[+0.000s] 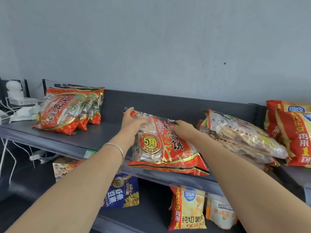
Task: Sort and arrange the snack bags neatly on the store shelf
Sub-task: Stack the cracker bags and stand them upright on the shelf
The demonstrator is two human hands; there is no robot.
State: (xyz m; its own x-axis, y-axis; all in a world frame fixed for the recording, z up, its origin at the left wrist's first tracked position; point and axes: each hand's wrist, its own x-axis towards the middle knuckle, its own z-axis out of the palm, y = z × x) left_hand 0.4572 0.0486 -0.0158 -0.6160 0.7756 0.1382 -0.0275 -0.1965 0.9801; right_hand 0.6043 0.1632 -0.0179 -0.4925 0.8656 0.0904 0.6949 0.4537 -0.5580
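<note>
The red cracker bag [168, 148] overhangs the shelf [104, 132] lip and slides off if the grip slackens: the left hand [133, 125] curls its fingers round the top corner, and the right hand [182, 127] clutches the upper edge. Left of the fingers stand perhaps four matching bags [67, 111]; right of them are a slumped heap [244, 137] and two chip bags [294, 132]; between them is one.

The left hand's [133, 127] fingers are partly lost behind the red rice-cracker bag [173, 148], and the right hand's [182, 127] fingertips slip out of sight over its top edge. The orange chip bags [294, 132] are cut off at the right edge. The shelf lip [70, 147] hides the top of the blue bag [122, 194]. The white device [14, 91] far left is too blurred to identify.
</note>
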